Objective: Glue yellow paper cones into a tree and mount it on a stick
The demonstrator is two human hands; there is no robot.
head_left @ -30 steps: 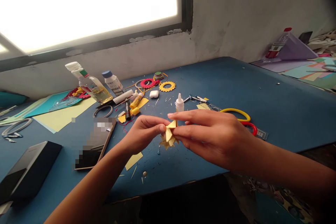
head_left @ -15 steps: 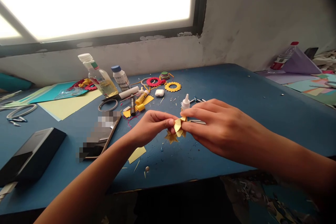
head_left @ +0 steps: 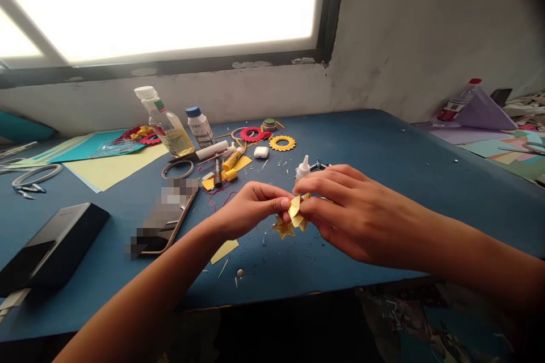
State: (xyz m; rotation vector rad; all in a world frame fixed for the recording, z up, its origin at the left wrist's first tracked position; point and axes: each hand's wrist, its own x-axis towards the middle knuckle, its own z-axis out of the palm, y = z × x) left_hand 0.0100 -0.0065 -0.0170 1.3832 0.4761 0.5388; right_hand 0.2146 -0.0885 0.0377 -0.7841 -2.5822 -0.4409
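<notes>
Between my two hands is a small yellow folded-paper piece [head_left: 295, 211] with pointed tips. My left hand [head_left: 258, 210] pinches its left side between thumb and fingers. Bent fingers of my right hand [head_left: 353, 212] close on its right side and hide part of it. Pointed yellow paper tips [head_left: 284, 228] show just below the left fingertips; whether they join the held piece I cannot tell. Just behind the right fingers stands a white glue bottle [head_left: 304, 168] with a nozzle, its lower part hidden.
A phone [head_left: 166, 221] and a black power bank [head_left: 53, 249] lie on the blue table [head_left: 395, 181] at left. Farther back are a tilted bottle of yellowish liquid [head_left: 170, 130], a blue-capped bottle [head_left: 199, 126], a white earphone case [head_left: 261, 152], a yellow paper ring [head_left: 283, 143] and scissors [head_left: 36, 177].
Both hands and the yellow paper piece sit slightly lower and farther right in view. The camera has shifted a little too. Both hands keep their hold on the piece.
</notes>
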